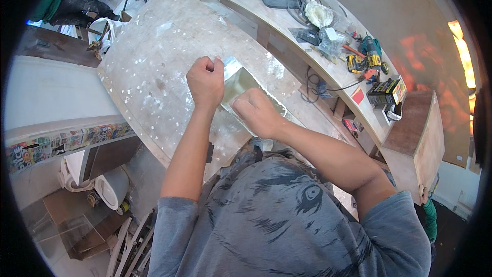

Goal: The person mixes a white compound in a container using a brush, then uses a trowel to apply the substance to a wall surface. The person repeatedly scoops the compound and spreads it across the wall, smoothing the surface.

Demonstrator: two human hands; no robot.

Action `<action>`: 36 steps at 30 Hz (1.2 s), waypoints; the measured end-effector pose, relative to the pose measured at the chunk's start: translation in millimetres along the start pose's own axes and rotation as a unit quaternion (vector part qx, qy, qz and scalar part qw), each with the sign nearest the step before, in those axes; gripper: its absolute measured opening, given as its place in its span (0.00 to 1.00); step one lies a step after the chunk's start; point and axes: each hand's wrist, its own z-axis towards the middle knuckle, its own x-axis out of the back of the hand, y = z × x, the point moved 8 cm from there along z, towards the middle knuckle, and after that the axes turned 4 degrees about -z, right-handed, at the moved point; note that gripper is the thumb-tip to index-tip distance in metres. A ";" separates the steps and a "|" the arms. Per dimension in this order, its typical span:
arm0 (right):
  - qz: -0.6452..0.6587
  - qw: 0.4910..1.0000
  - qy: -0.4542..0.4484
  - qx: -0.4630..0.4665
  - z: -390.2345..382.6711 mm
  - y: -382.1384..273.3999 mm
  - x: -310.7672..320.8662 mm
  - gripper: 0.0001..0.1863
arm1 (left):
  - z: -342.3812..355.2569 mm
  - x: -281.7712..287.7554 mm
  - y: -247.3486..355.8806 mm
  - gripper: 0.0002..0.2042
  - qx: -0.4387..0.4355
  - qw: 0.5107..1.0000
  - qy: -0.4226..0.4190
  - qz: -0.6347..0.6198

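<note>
A shiny rectangular metal sheet (241, 84) lies on a worn, paint-spotted workbench (154, 61). My left hand (205, 82) is closed into a fist at the sheet's far left corner, pinching its edge. My right hand (254, 113) rests curled on the sheet's near part, pressing down on it; whatever is under the palm is hidden. Both forearms reach in from the lower edge over my grey printed shirt.
A curved wooden counter (287, 25) at the upper right carries a cordless drill (366, 56), plastic bags, cables and a black-and-yellow box (387, 92). A wooden cabinet (415, 143) stands at the right. Rolls and scrap boards (102, 195) lie on the floor at the lower left.
</note>
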 end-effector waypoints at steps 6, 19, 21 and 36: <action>0.008 0.999 0.053 -0.005 20.8 -29.8 25.1 0.23 | 1.1 -0.2 -4.8 0.19 0.001 1.000 -0.005 -0.007; 0.098 0.990 0.082 0.053 15.1 16.1 -4.5 0.22 | 1.3 2.3 -0.1 0.18 -0.026 1.000 0.003 0.015; 0.069 0.996 0.042 0.036 7.1 14.2 -2.6 0.22 | 2.0 1.2 1.7 0.18 -0.024 1.000 0.001 0.012; 0.065 0.994 0.078 0.047 46.2 -42.0 22.7 0.23 | 2.3 -0.1 -3.8 0.19 -0.010 1.000 -0.018 -0.003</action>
